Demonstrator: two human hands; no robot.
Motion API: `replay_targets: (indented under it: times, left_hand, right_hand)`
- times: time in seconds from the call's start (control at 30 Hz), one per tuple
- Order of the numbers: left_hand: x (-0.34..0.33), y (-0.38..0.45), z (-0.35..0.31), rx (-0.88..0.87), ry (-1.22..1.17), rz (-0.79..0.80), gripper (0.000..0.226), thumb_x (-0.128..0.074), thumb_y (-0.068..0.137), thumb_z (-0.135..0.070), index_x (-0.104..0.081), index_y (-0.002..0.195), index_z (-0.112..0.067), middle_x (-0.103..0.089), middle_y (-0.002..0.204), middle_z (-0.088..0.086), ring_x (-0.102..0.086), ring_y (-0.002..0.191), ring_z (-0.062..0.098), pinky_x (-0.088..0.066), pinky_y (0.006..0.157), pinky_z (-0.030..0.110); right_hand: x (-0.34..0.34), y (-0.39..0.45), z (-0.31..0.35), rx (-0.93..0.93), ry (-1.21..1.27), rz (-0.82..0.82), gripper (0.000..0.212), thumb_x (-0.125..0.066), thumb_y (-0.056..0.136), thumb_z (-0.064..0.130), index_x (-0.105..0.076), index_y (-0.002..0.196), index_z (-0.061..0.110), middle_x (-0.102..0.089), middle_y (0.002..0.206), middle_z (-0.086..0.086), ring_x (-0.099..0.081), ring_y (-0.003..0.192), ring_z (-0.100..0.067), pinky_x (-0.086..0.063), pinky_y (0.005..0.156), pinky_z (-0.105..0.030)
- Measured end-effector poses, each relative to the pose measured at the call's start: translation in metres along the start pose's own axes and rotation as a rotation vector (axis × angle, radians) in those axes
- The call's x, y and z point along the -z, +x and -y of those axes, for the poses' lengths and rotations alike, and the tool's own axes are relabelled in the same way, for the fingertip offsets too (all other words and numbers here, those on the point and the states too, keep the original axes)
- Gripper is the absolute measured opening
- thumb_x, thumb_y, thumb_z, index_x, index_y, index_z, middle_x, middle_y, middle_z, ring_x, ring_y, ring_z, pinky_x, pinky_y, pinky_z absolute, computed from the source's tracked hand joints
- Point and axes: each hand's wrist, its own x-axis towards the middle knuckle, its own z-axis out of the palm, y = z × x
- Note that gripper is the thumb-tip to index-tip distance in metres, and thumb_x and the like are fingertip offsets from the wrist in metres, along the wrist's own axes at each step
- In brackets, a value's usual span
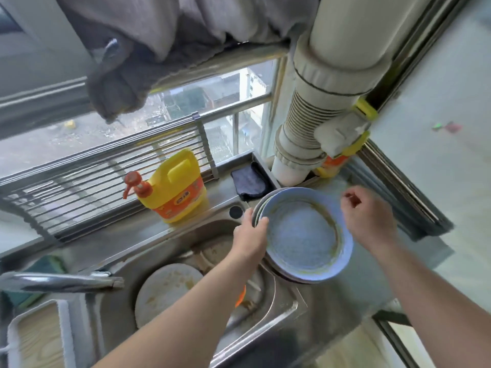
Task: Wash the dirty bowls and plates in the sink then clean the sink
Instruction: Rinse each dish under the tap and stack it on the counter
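Plates, blue (305, 235) and smeared with yellowish residue around the inner rim, are stacked on the steel counter at the right edge of the sink (202, 261), with at least one more rim showing beneath the top one. The stack is gripped at its left rim by the left hand (251, 236), thumb over the top edge and fingers curled around the side, so the plates lie directly to the right of that grip. The right hand (368, 221) is held just above the stack's far right rim, fingers loosely curled and holding nothing; whether it touches the rim cannot be told. Both forearms are stretched forward, the left crossing above the basin. Below and to the left of the grip, a white plate (167, 293) with brown streaks lies flat in the sink. A yellow detergent jug (175, 187) with a red pump stands beyond the grip to its left, and the faucet (61, 281) juts in from far left. The stack appears nearer the left hand, so any lift toward the basin would likely be led from that side.
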Motion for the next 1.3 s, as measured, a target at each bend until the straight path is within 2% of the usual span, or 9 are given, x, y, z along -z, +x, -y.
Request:
replay_targets:
  times: [0.13, 0.3, 0.47, 0.6, 0.77, 0.9, 1.0, 1.13, 1.3]
  left_hand:
    - [-0.018, 0.005, 0.004, 0.111, 0.149, -0.066, 0.071, -0.046, 0.092, -0.052, -0.023, 0.159, -0.051, -0.051, 0.145, 0.012, -0.051, 0.131, 0.037, -0.042, 0.115, 0.05]
    - [-0.022, 0.009, 0.008, 0.152, 0.16, -0.164, 0.053, -0.046, 0.1, -0.046, -0.034, 0.152, -0.049, -0.052, 0.139, 0.01, -0.047, 0.127, 0.036, -0.04, 0.115, 0.048]
    - [-0.022, 0.009, 0.015, 0.091, -0.088, -0.078, 0.042, -0.047, 0.101, -0.047, -0.042, 0.142, -0.052, -0.065, 0.117, -0.006, -0.059, 0.114, 0.025, -0.048, 0.109, 0.05]
    - [0.004, 0.0, 0.034, 0.061, -0.24, -0.108, 0.035, -0.053, 0.099, -0.047, -0.053, 0.134, -0.049, -0.069, 0.121, -0.009, -0.065, 0.116, 0.019, -0.05, 0.108, 0.053]
    - [0.082, -0.027, 0.085, 0.09, -0.461, -0.248, 0.03, -0.048, 0.11, -0.044, -0.058, 0.138, -0.038, -0.068, 0.133, -0.008, -0.064, 0.124, 0.016, -0.049, 0.11, 0.047]
    - [0.139, -0.055, 0.138, 0.157, -0.462, -0.473, 0.03, -0.039, 0.111, -0.048, -0.063, 0.125, -0.036, -0.068, 0.13, 0.001, -0.063, 0.124, 0.024, -0.047, 0.113, 0.056]
    - [0.16, -0.07, 0.175, 0.269, -0.513, -0.61, 0.024, -0.038, 0.113, -0.039, -0.061, 0.116, -0.032, -0.068, 0.12, 0.004, -0.064, 0.112, 0.026, -0.051, 0.106, 0.051]
    - [0.165, -0.079, 0.215, 0.472, -0.709, -0.648, 0.036, -0.049, 0.11, -0.042, -0.048, 0.144, -0.029, -0.066, 0.135, 0.008, -0.065, 0.119, 0.032, -0.05, 0.108, 0.056]
    - [0.168, -0.073, 0.244, 0.59, -1.032, -0.629, 0.046, -0.074, 0.095, -0.024, -0.059, 0.138, -0.026, -0.075, 0.125, 0.015, -0.073, 0.11, 0.041, -0.052, 0.09, 0.076]
  right_hand:
    - [-0.015, 0.005, -0.054, -0.272, 0.039, 0.23, 0.032, -0.063, 0.095, 0.041, -0.067, 0.122, 0.023, -0.068, 0.107, -0.005, -0.064, 0.101, -0.031, -0.051, 0.091, -0.042]
    - [-0.063, 0.002, -0.108, -0.415, 0.232, 0.43, 0.04, -0.055, 0.078, 0.065, -0.065, 0.109, 0.041, -0.076, 0.101, 0.003, -0.073, 0.094, -0.027, -0.061, 0.087, -0.056]
    - [-0.046, -0.017, -0.053, -0.523, 0.47, 0.427, 0.021, -0.047, 0.104, 0.043, -0.061, 0.118, 0.036, -0.075, 0.111, -0.004, -0.074, 0.098, -0.031, -0.063, 0.082, -0.05]
    - [-0.046, -0.03, -0.026, -0.349, 0.358, 0.394, 0.038, -0.043, 0.09, 0.062, -0.058, 0.121, 0.047, -0.072, 0.116, 0.002, -0.069, 0.11, -0.03, -0.055, 0.1, -0.053]
    - [-0.077, -0.081, 0.049, -0.034, 0.137, 0.486, 0.044, -0.041, 0.11, 0.036, -0.039, 0.153, 0.03, -0.067, 0.128, -0.009, -0.06, 0.12, -0.038, -0.043, 0.091, -0.038]
    - [-0.146, -0.113, 0.079, 0.04, 0.125, 0.693, 0.037, -0.04, 0.109, 0.036, -0.04, 0.146, 0.035, -0.068, 0.122, -0.011, -0.062, 0.112, -0.038, -0.045, 0.087, -0.039]
    - [-0.199, -0.122, 0.096, 0.035, 0.1, 0.881, 0.04, -0.04, 0.108, 0.04, -0.039, 0.148, 0.038, -0.067, 0.13, -0.013, -0.062, 0.118, -0.038, -0.048, 0.099, -0.044]
    - [-0.257, -0.119, 0.109, 0.087, -0.043, 1.048, 0.055, -0.038, 0.107, 0.044, -0.028, 0.16, 0.032, -0.053, 0.152, -0.016, -0.051, 0.137, -0.037, -0.04, 0.11, -0.038]
    - [-0.312, -0.109, 0.123, 0.219, -0.188, 1.109, 0.061, -0.036, 0.106, 0.05, -0.021, 0.163, 0.034, -0.051, 0.154, -0.018, -0.043, 0.141, -0.043, -0.037, 0.115, -0.045]
